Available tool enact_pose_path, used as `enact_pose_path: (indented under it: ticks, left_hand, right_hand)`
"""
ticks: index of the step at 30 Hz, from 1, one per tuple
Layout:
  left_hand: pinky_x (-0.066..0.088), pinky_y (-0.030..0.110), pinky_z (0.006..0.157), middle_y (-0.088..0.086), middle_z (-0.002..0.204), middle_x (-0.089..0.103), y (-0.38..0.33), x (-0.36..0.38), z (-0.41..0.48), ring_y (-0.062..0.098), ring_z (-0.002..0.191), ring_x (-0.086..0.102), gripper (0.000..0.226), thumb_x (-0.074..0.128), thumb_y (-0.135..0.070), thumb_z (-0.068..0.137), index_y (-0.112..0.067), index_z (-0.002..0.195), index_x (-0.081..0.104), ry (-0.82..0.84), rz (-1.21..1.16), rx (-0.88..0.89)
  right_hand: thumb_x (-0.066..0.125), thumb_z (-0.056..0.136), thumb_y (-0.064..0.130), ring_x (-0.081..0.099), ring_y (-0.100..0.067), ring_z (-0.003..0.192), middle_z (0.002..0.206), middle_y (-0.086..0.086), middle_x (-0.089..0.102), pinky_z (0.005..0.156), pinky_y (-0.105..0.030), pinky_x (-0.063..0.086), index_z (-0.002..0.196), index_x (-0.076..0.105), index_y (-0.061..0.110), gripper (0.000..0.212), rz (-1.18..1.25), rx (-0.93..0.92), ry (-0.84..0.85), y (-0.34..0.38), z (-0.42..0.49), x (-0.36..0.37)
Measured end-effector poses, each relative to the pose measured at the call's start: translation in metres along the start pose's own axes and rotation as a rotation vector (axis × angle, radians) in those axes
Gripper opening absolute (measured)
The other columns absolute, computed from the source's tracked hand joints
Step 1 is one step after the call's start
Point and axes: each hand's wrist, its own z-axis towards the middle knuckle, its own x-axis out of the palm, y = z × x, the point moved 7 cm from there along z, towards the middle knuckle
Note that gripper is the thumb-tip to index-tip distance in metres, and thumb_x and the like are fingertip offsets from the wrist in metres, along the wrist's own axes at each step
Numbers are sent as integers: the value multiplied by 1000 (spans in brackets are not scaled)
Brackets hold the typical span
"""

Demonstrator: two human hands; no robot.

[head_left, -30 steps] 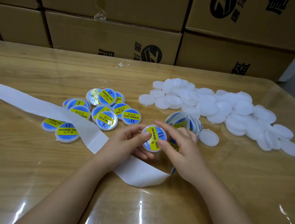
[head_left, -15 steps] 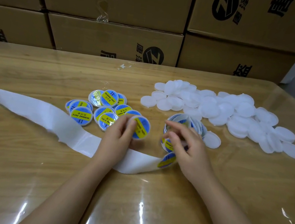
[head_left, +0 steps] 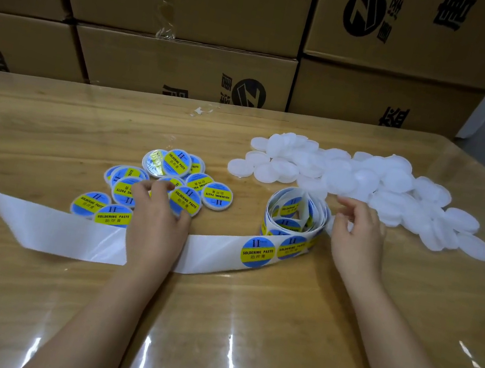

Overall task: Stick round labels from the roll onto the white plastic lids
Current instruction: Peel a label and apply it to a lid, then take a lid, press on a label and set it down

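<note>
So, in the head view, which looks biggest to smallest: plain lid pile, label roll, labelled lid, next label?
1. plain lid pile
2. label roll
3. labelled lid and next label look alike, so unranked.

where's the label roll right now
In the head view, the label roll stands right of centre, between the labelled lids and the right hand.

Wood-grain table under a clear glossy sheet. Just beyond the left hand, at its fingertips: a cluster of labelled lids, blue and yellow, overlapping. Between the hands, close to the right hand: a loose label roll on edge. Its white backing strip runs beneath the left wrist and away to that side. Beyond the right hand: a heap of plain white lids.
</note>
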Motion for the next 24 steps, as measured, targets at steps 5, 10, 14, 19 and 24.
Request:
enact_pose_path:
  ticks: [5, 10, 14, 19, 24]
  left_hand:
    - [42, 40, 62, 11, 91, 63, -25, 4, -8, 35, 81, 55, 8, 65, -8, 78, -7, 85, 68, 26, 222, 326]
    - [39, 42, 80, 5, 98, 70, -23, 12, -10, 32, 91, 60, 10, 63, -14, 84, -10, 89, 71, 14, 340, 361]
    - [22, 41, 103, 3, 120, 64, -21, 18, -11, 24, 114, 55, 19, 53, -20, 93, -12, 100, 69, 60, 335, 344]
    - [31, 43, 98, 2, 118, 65, -40, 8, -15, 23, 115, 56, 24, 47, -21, 97, -12, 101, 69, 39, 127, 416]
    - [40, 41, 77, 1, 100, 66, -81, 0, -50, 21, 92, 60, 34, 39, -28, 94, -12, 95, 69, 101, -137, 698]
  right_hand:
    - [49, 90, 28, 33, -28, 129, 138, -5, 41, 105, -40, 23, 126, 53, 26, 36, -415, 121, 239, -23, 0, 15]
    - [42, 96, 25, 38, -29, 123, 133, -6, 44, 99, -37, 28, 123, 55, 23, 29, -480, 37, 288, -21, 0, 19]
    - [41, 96, 23, 43, -31, 119, 127, -8, 52, 96, -38, 34, 120, 58, 20, 30, -450, -12, 270, -17, 2, 17]
    - [32, 101, 31, 59, -39, 88, 95, -18, 66, 68, -39, 43, 111, 56, 8, 34, -340, -18, 97, -13, 8, 2]
    - [37, 98, 14, 55, -37, 79, 93, -22, 63, 62, -34, 36, 121, 50, 4, 28, -254, 61, -26, -26, 14, -9]
